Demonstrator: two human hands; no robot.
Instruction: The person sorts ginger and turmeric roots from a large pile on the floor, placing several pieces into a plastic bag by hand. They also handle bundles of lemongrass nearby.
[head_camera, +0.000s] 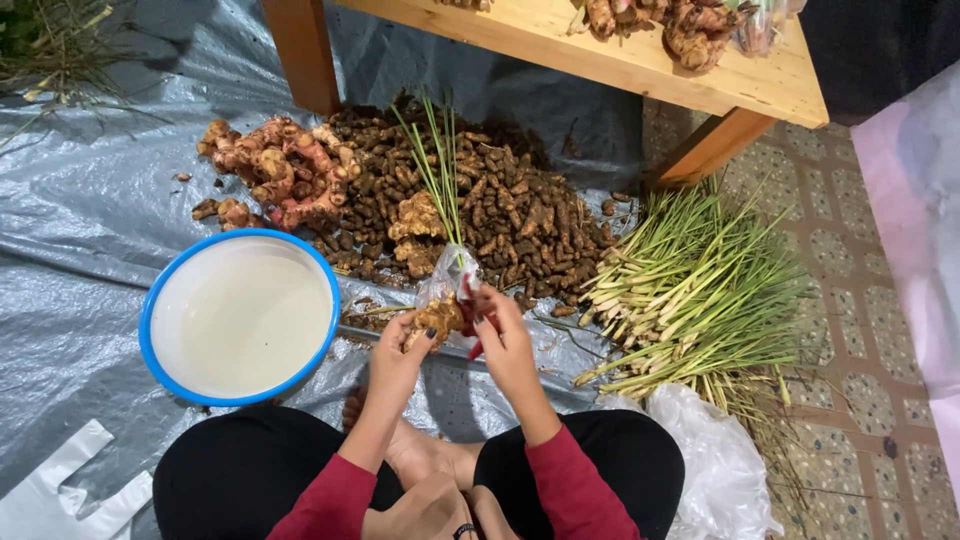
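Packing step, by the look. Left hand (400, 352) fingers grip the bag (447, 283) of ginger and stalks, over the tarp (80, 220). Right hand (500, 335) fingers pinch its neck with red tie (471, 318). Next calls for cinching tight.

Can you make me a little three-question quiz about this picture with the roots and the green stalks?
1. True or false: the round white basin with a blue rim sits on the wooden table.
2. What do the two hands hold together? A) a clear plastic bag of knobbly brown root B) a knife C) a cup
3. Fill in: the bundle of green and white lemongrass stalks lies on the person's ____ side.

Key: 1 false, it sits on the grey plastic sheet. 2 A; left hand and right hand both grip it. 3 right.
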